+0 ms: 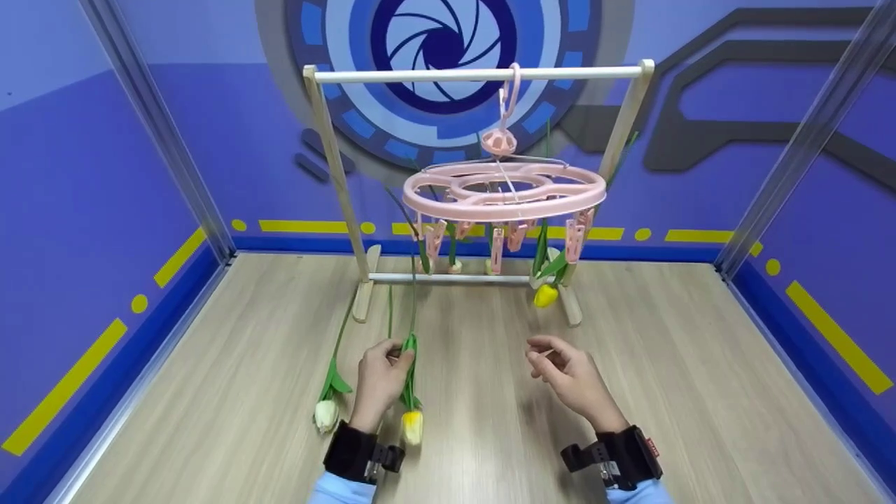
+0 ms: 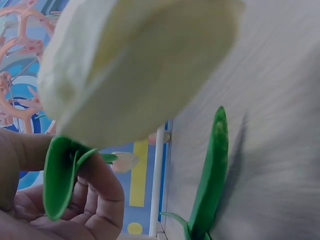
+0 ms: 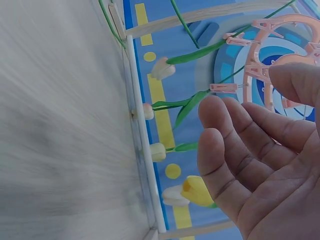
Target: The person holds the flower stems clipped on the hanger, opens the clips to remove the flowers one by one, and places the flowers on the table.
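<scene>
My left hand (image 1: 381, 378) pinches the green stem and leaves of a yellow-and-white artificial tulip (image 1: 412, 428), its bloom pointing toward me and its stem away. In the left wrist view, the pale bloom (image 2: 135, 70) looms close to the camera, hiding part of the fingers. On the tabletop left of that hand lies a white tulip (image 1: 326, 416). My right hand (image 1: 570, 378) hovers over the table, fingers loosely bent and holding nothing. A pink round clip hanger (image 1: 483, 210) hangs ahead, with several tulips upside down in its clips, among them a yellow tulip (image 1: 546, 295).
A wooden stand (image 1: 332, 154) with a white top bar (image 1: 420, 75) carries the hanger. Its lower crossbar (image 1: 455, 278) and feet rest on the wood-grain table (image 1: 476, 392). Blue printed walls (image 1: 91, 210) enclose the back and sides. Pink clothespins (image 1: 497, 250) dangle from the hanger.
</scene>
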`<state>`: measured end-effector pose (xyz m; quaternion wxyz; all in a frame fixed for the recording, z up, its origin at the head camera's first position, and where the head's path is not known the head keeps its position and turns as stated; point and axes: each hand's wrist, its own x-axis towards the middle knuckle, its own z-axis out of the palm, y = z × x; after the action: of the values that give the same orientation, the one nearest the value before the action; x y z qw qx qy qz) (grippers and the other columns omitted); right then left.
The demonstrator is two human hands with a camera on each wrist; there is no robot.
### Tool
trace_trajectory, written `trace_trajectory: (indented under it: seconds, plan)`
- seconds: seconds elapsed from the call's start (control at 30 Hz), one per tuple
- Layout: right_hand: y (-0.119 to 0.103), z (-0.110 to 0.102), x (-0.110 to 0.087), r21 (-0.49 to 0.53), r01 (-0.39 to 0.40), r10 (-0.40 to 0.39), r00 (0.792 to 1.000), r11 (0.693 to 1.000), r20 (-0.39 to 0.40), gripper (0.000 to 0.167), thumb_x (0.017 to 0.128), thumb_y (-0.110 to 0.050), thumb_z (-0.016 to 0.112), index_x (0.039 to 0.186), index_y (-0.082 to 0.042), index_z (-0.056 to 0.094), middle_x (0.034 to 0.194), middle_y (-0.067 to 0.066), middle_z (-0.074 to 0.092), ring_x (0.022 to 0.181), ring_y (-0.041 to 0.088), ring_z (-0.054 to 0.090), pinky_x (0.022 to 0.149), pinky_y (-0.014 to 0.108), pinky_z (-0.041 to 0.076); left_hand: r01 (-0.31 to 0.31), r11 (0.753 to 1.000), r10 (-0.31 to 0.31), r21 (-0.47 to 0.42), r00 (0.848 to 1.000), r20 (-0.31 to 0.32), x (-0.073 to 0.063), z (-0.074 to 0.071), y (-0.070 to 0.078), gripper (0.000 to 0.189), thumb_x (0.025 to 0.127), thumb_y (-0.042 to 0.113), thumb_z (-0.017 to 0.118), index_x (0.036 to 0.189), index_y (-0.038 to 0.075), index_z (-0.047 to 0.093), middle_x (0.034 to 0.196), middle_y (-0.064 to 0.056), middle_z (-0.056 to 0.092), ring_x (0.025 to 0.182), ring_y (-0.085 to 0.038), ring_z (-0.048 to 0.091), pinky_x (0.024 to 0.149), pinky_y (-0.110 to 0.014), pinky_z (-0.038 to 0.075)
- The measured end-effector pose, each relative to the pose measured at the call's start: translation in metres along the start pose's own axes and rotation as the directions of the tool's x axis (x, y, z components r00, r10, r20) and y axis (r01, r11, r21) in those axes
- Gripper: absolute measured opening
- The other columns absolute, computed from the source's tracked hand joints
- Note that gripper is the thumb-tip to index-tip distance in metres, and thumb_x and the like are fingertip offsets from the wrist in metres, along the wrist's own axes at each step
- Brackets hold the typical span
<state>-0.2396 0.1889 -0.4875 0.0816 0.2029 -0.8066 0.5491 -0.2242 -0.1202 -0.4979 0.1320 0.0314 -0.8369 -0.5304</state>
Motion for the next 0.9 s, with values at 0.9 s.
trace_trajectory:
  seconds: [0.9]
  plan:
    - [0.009,0.009,0.0,0.018,-0.048,0.047,0.997,0.999,0.056,0.024,0.102,-0.01,0.066,0.121,0.003,0.069,0.099,0.017,0.072,0.073,0.014,0.068,0.064,0.022,0.052,0.061,0.996,-0.07,0.071,0.989,0.132,-0.005,0.023,-0.012,0.031,0.093,0.002,0.064,0.121,-0.01,0.068,0.101,-0.017,0.071,0.087,-0.027,0.069,0.075,-0.041,0.058]
